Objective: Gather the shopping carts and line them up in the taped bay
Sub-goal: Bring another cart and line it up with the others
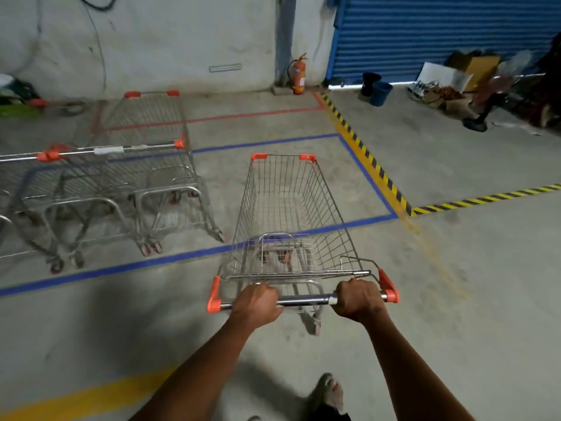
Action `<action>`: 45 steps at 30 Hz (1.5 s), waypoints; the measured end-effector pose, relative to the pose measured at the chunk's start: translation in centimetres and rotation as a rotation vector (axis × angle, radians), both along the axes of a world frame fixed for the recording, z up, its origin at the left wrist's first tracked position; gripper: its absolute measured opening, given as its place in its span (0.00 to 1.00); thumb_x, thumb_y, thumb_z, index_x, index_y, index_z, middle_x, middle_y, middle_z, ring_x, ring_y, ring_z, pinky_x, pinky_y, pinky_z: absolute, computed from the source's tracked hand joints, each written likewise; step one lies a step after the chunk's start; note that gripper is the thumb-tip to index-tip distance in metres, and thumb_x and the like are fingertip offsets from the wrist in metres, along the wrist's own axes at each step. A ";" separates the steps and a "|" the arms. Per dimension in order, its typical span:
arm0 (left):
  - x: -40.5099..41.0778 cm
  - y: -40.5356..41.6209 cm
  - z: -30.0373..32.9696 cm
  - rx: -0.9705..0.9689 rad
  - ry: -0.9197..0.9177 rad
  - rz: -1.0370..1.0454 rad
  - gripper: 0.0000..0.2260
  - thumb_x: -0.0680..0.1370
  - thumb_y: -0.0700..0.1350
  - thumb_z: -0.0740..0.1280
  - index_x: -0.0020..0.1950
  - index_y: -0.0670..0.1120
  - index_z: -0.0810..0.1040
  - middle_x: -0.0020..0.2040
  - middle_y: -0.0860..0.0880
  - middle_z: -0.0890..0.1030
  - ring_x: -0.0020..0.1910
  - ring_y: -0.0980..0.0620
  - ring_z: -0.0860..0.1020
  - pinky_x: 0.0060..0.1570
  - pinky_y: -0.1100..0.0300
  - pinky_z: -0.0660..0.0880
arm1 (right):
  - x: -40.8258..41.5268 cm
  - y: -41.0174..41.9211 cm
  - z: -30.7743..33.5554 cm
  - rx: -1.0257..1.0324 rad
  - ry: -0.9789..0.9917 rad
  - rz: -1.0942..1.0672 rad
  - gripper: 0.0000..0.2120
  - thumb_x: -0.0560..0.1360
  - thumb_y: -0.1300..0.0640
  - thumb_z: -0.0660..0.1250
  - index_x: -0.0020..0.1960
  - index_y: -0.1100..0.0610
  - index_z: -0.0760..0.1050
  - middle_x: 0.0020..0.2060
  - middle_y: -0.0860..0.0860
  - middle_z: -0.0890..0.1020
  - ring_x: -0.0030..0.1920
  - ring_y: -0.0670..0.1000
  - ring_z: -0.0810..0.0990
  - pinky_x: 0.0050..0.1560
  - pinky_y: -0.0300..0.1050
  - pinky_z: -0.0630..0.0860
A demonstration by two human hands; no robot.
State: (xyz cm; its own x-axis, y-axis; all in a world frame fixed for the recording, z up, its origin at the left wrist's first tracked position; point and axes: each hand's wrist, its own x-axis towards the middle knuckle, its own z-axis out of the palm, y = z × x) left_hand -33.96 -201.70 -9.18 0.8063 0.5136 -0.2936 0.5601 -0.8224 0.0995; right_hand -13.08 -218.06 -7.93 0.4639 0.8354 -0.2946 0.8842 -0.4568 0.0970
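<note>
Gripping the smooth chrome handle bar (303,299) of a wire shopping cart (291,214), both hands are wrapped tight around the tube: the left hand (256,302) sits near the bar's left end, the right hand (359,299) near its right end, fingers curled over the top, each just inside an orange plastic end cap. The cart's basket is a thin steel grid tapering toward its front, with orange corner guards on the far rim. Its front half lies over the blue tape line (121,267) that outlines a rectangular bay on the rough grey concrete floor (455,299); its handle end is outside the line. Inside the bay to the left stand parked carts (145,177) of the same wire mesh, with tubular frames and small castors. Beyond, red tape (243,115) marks another rectangle, and yellow-black striped tape (364,156) runs along the bay's right edge. A red fire extinguisher (299,75) stands against the stained wall beside a ribbed blue shutter (440,34).
</note>
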 end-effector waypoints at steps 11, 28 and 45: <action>11.3 12.3 0.6 -0.047 0.005 0.152 0.17 0.73 0.61 0.63 0.50 0.50 0.82 0.45 0.50 0.83 0.45 0.49 0.81 0.44 0.57 0.78 | 12.9 14.1 0.3 0.087 0.029 0.113 0.19 0.74 0.39 0.62 0.51 0.52 0.81 0.47 0.52 0.86 0.48 0.56 0.85 0.50 0.48 0.78; 25.0 32.8 -0.2 -0.023 0.034 0.250 0.19 0.73 0.61 0.63 0.52 0.50 0.82 0.47 0.47 0.84 0.47 0.46 0.82 0.48 0.53 0.79 | 27.4 36.1 -0.4 0.106 0.026 0.179 0.16 0.73 0.41 0.65 0.48 0.52 0.82 0.43 0.51 0.86 0.45 0.55 0.85 0.45 0.46 0.75; 31.4 51.9 -0.4 -0.003 0.051 0.202 0.17 0.75 0.60 0.65 0.54 0.49 0.82 0.51 0.45 0.84 0.50 0.44 0.82 0.49 0.53 0.77 | 33.7 54.8 -0.9 0.074 0.031 0.140 0.13 0.74 0.40 0.63 0.42 0.49 0.76 0.35 0.47 0.79 0.35 0.52 0.75 0.41 0.45 0.72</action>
